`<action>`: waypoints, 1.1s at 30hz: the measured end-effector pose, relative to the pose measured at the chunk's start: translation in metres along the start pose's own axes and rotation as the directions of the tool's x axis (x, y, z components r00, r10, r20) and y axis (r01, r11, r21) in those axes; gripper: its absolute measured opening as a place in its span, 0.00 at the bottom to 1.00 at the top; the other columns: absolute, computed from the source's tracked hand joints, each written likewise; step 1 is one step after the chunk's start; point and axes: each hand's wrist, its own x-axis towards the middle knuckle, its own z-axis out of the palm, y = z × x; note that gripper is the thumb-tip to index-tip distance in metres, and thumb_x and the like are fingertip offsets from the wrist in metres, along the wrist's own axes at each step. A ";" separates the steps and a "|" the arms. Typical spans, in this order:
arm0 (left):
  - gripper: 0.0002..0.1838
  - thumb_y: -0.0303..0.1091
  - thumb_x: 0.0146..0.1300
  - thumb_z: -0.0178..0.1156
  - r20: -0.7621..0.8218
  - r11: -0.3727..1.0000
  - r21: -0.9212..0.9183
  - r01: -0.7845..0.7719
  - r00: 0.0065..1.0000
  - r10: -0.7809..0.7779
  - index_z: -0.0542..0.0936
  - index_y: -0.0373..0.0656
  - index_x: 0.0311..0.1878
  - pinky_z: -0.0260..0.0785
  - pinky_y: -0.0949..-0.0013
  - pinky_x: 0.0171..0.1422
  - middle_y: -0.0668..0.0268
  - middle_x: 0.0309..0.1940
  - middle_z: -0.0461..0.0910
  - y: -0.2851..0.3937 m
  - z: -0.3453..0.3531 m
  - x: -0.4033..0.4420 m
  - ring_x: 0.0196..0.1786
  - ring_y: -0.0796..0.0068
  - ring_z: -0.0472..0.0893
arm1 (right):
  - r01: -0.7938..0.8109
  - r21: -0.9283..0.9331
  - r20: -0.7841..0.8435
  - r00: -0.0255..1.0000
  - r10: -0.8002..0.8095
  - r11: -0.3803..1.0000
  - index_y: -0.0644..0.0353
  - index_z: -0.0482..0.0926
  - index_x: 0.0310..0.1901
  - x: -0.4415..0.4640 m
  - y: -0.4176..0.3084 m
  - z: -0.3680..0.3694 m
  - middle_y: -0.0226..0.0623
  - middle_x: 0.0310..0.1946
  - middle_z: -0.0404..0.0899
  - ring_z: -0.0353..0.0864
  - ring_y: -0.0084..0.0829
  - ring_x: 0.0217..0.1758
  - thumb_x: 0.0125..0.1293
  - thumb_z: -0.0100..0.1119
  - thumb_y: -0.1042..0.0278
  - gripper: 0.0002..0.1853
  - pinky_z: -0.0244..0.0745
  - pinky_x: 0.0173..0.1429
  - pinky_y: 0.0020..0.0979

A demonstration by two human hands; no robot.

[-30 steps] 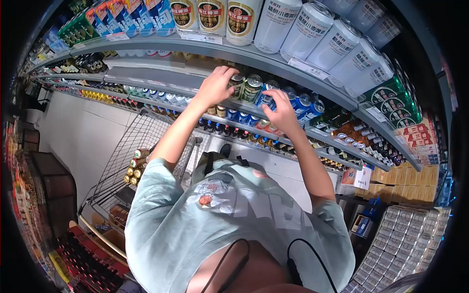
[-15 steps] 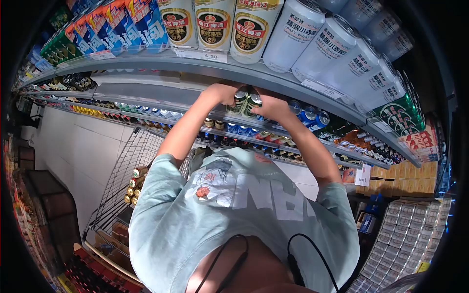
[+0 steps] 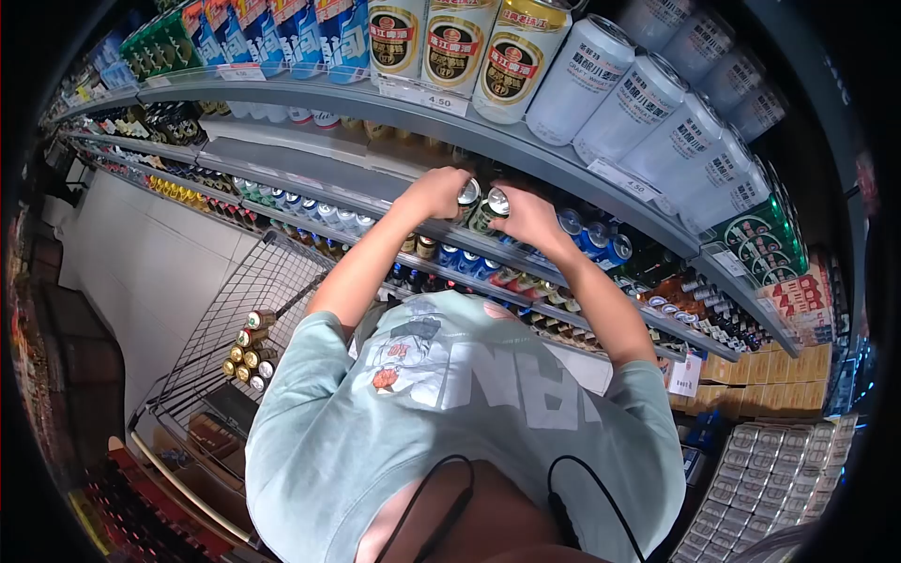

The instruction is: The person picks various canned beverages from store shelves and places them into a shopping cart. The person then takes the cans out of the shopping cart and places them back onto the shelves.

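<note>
Grasping one can apiece, the left hand (image 3: 434,194) curls round a silver-topped can (image 3: 468,192) and the right hand (image 3: 527,218) round a green can (image 3: 483,219), side by side at the middle shelf (image 3: 300,174); whether either is lifted, I cannot tell. Since a second ago, the right hand has moved in from the blue cans (image 3: 594,236), so both hands are now occupied. Farther out, gold-ended cans (image 3: 250,357) sit in the wire cart (image 3: 225,300).
</note>
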 end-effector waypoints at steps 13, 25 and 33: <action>0.36 0.25 0.40 0.74 -0.669 0.972 -0.218 0.089 0.712 -0.216 0.76 0.40 0.59 0.75 0.57 0.62 0.55 0.55 0.79 0.023 0.025 -0.144 0.58 0.51 0.80 | 0.387 0.100 -0.201 0.910 -0.363 0.916 0.55 0.76 0.62 -0.056 -0.065 -0.024 0.44 0.60 0.76 0.76 0.50 0.63 0.44 0.79 0.75 0.38 0.74 0.66 0.43; 0.36 0.27 0.39 0.71 -0.617 0.803 -0.225 0.551 0.558 -0.556 0.79 0.45 0.59 0.71 0.57 0.67 0.57 0.57 0.74 0.002 0.076 -0.367 0.62 0.52 0.75 | 0.642 0.371 -0.105 0.747 -0.656 0.671 0.55 0.77 0.62 -0.085 -0.193 0.057 0.45 0.60 0.76 0.78 0.48 0.62 0.44 0.79 0.77 0.38 0.75 0.66 0.40; 0.38 0.26 0.40 0.75 -0.581 0.644 -0.288 0.708 0.405 -0.706 0.77 0.44 0.62 0.72 0.57 0.67 0.59 0.58 0.72 -0.075 0.103 -0.459 0.62 0.53 0.75 | 0.668 0.444 0.025 0.657 -0.753 0.597 0.57 0.76 0.62 -0.056 -0.281 0.148 0.47 0.61 0.74 0.76 0.49 0.65 0.45 0.77 0.80 0.38 0.72 0.70 0.39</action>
